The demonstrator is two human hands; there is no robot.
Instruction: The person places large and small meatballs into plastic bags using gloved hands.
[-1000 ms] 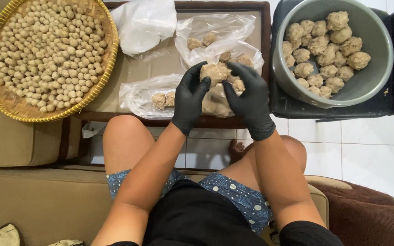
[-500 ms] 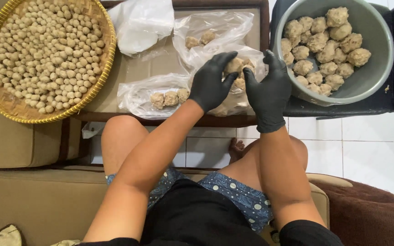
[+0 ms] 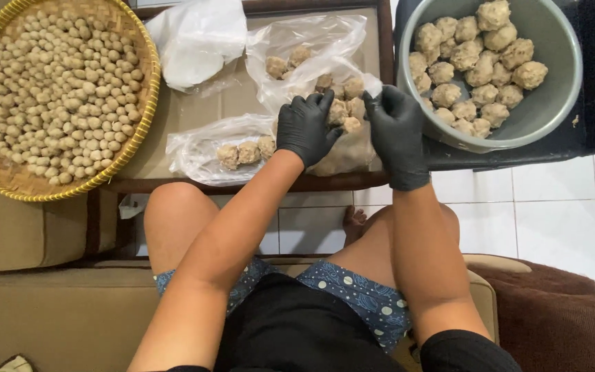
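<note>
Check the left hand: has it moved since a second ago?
Yes. The left hand has gone forward onto the clear bag of large balls, nearer the far rim of the wooden tray.

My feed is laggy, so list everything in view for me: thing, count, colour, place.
Tray: one, yellow-rimmed woven, far left, full of many small beige balls.
White bag: one, on the table, top centre.
Far bag: one, clear, a few brown balls inside.
Middle bag: one, clear, between the hands, several brown balls inside.
Near bag: one, clear, three brown balls, left of the hands.
Table: one, brown, dark rim.
Bowl: one, grey, right, about twenty large brown balls.
Sofa: tan, below.
Floor: white tiles, right.
Left hand: black glove, at the middle bag.
Right hand: black glove, at the middle bag's right edge.
</note>
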